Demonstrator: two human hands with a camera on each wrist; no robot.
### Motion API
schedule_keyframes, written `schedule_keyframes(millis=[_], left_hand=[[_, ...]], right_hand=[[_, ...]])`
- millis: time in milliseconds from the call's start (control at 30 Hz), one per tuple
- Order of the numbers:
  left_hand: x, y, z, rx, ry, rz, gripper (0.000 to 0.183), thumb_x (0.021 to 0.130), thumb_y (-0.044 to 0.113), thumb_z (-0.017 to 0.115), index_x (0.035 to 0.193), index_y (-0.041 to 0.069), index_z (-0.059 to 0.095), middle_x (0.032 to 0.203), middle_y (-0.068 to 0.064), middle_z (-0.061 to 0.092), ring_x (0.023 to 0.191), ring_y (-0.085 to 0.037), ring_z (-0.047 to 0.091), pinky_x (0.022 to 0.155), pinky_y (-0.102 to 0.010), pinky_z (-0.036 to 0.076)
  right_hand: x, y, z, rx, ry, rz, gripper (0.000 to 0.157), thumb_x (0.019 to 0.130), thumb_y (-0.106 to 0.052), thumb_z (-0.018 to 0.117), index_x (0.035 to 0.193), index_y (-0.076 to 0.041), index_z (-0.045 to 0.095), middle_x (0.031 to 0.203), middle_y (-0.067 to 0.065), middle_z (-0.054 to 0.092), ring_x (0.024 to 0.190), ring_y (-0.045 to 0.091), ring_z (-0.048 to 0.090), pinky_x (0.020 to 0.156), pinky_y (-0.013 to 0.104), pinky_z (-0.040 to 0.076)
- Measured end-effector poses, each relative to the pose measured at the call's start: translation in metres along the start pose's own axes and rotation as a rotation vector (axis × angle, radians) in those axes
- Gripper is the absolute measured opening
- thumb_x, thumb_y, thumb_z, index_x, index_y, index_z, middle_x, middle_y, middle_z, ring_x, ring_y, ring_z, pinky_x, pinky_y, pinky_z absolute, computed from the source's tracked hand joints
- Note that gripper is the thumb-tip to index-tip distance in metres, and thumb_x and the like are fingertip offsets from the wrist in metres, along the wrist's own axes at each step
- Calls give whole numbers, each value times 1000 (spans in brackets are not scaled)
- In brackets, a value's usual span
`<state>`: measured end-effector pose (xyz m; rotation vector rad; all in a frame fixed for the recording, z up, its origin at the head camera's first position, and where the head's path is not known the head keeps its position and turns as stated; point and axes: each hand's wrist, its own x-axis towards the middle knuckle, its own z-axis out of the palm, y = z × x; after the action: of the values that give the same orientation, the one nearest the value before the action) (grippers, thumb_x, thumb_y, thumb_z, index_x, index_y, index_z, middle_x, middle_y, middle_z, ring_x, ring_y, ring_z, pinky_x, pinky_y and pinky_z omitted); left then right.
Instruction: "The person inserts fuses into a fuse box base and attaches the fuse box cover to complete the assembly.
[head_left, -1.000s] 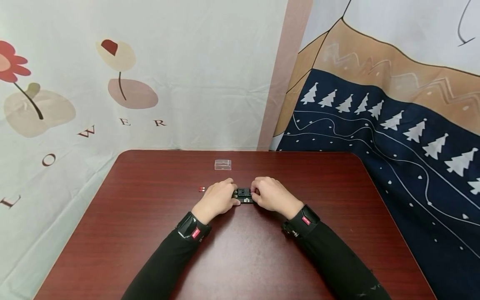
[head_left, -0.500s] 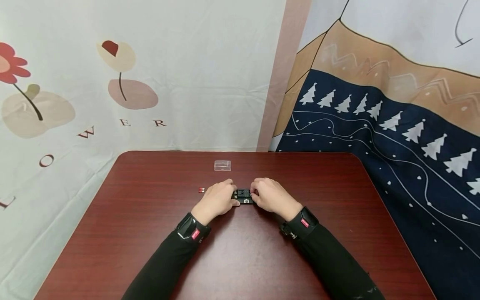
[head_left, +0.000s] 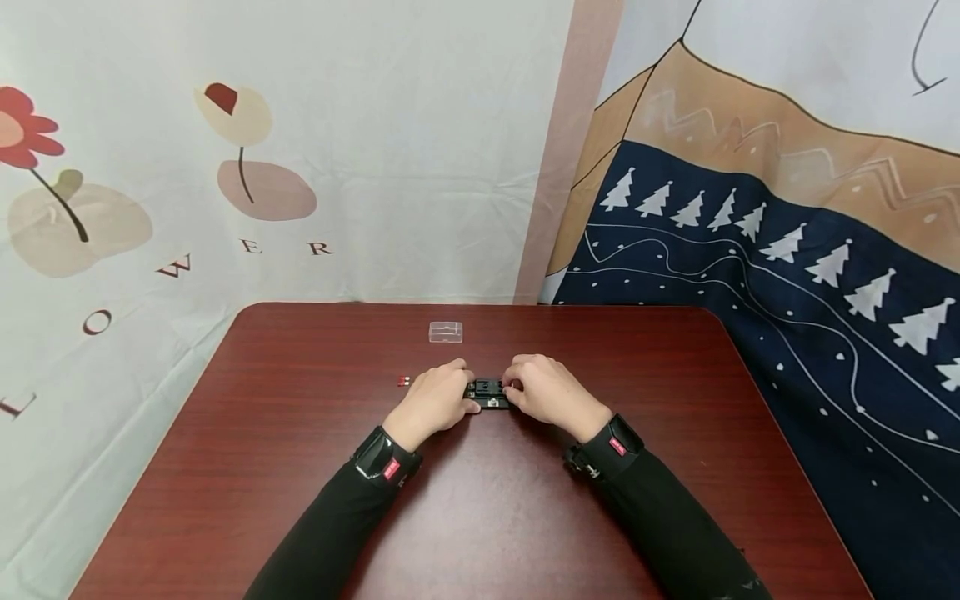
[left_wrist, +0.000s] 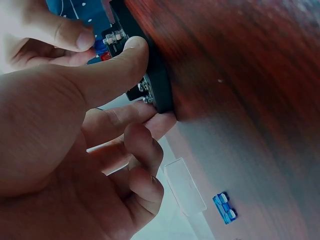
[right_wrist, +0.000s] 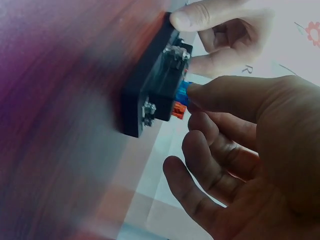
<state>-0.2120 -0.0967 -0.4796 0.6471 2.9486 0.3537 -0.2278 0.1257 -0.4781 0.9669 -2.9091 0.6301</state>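
Left hand (head_left: pixel 433 398) gripping the block (head_left: pixel 488 393), right hand (head_left: pixel 552 397) pinching a fuse (right_wrist: pixel 182 93) atop it, I'm risking a crooked fuse if I'm pushing unevenly.

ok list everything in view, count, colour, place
Black rectangular block with metal screws: 1, black, between the hands
Small blue plastic piece: 1, blue, on the block
Small reddish plastic piece: 1, reddish, beside the blue
Small loose piece: 1, red in head view, blue in left wrist view, beside left hand
Clear rectangular plastic case: 1, colourless, beyond the hands
Glossy table: 1, reddish brown, beneath
Flowered cloth: 1, white, behind left
Tree-printed cloth: 1, navy and tan, behind right
Wristbands: 2, black, on the wrists
Sleeves: 2, black, forearms
Left hand: 1, gripping block
Right hand: 1, pinching blue piece
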Motion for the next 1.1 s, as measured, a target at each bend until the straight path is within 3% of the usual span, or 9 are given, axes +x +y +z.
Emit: schedule_keyframes(millis=[267, 433, 733, 1100], left_hand=[[0, 1, -1, 11, -7, -5, 44, 89, 40, 83, 121, 11, 76, 113, -3, 65, 99, -33, 72, 82, -51, 59], [1, 1, 0, 13, -13, -14, 46, 89, 41, 82, 123, 12, 76, 113, -3, 65, 100, -33, 72, 82, -51, 59], [1, 0, 0, 0, -13, -22, 46, 88, 41, 83, 123, 12, 76, 113, -3, 65, 100, -33, 72, 83, -51, 59], [-1, 2, 1, 2, -7, -15, 44, 88, 40, 83, 121, 12, 77, 113, -3, 65, 100, -32, 72, 83, -51, 59]], right_hand=[[-1, 7, -12, 13, -1, 42, 22, 92, -29, 80, 107, -14, 82, 96, -5, 67, 80, 12, 62, 71, 35, 56], [-2, 13, -9, -8, -62, 70, 39, 89, -41, 82, 117, -14, 80, 102, -3, 68, 82, 12, 60, 72, 35, 54], [-4, 20, 0, -24, -156, 97, 57, 85, -46, 84, 129, -11, 75, 111, 0, 65, 92, 16, 59, 82, 38, 54], [-6, 21, 7, -40, -176, 82, 51, 84, -45, 84, 123, -11, 78, 103, -2, 62, 89, 14, 58, 80, 36, 52]])
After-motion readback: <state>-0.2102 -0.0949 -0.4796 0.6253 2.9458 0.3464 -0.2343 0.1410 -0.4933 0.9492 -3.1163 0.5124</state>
